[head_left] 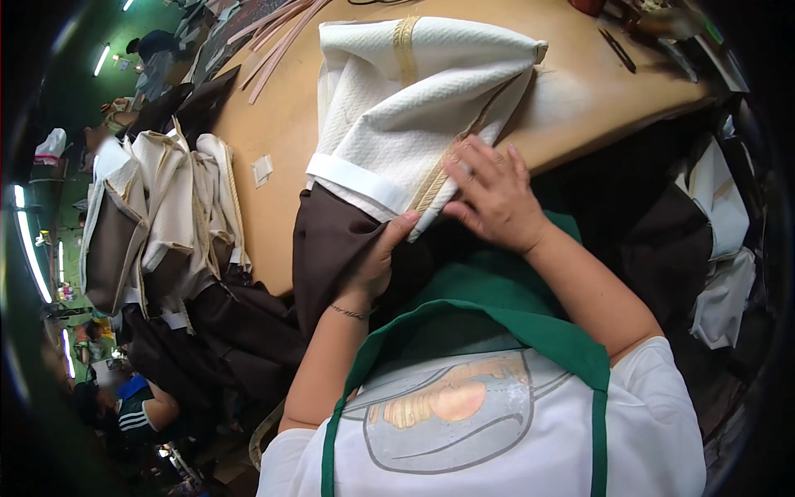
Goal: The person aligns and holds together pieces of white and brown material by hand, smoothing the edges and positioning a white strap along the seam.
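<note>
A white quilted fabric piece [431, 103] lies folded across the worktable, with tan stitched seams and a white band [356, 184] along its lower edge. Dark brown cloth [331, 236] joins it below the band and hangs over the table's near edge. My left hand [377, 265] grips the piece at that lower edge, its thumb beside the seam; its other fingers are hidden under the cloth. On the right, my right hand [501, 195] lies over the seam edge with fingers stretched out and slightly apart, touching the white fabric.
Similar white and brown sewn pieces [166, 199] drape over the table's left side. Pink strips [281, 41] lie at the far left, and a dark slim tool [617, 50] at the far right. More white pieces [720, 199] hang at right. Other people [141, 406] are at left.
</note>
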Demonstrator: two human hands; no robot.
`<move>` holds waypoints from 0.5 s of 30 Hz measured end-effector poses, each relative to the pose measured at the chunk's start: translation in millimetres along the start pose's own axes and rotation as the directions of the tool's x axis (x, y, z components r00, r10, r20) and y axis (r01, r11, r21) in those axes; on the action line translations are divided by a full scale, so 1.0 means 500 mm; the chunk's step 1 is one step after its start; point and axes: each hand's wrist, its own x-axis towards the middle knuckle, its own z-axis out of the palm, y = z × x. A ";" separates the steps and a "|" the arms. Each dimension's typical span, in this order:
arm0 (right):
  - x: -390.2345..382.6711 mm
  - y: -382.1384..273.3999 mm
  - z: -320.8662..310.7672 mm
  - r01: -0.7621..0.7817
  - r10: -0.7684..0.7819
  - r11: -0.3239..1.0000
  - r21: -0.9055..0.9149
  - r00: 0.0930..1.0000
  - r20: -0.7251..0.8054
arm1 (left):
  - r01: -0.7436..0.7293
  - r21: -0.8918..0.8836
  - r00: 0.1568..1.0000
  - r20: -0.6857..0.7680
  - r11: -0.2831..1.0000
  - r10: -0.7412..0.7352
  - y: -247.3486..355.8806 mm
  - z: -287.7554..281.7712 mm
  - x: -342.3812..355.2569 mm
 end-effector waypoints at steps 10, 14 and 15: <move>0.028 -0.017 -0.016 0.112 -0.116 0.992 0.055 0.991 0.065 | 0.001 0.087 0.986 -0.168 0.996 0.013 -0.094 -0.045 0.051; 0.030 0.022 -0.013 0.049 -0.048 0.999 -0.016 0.999 0.011 | 0.013 0.106 0.988 -0.153 0.994 0.004 -0.083 -0.036 0.050; 0.036 0.031 -0.015 0.023 -0.023 0.999 -0.042 1.000 0.004 | 0.020 0.134 0.989 -0.150 0.991 0.000 -0.067 -0.028 0.045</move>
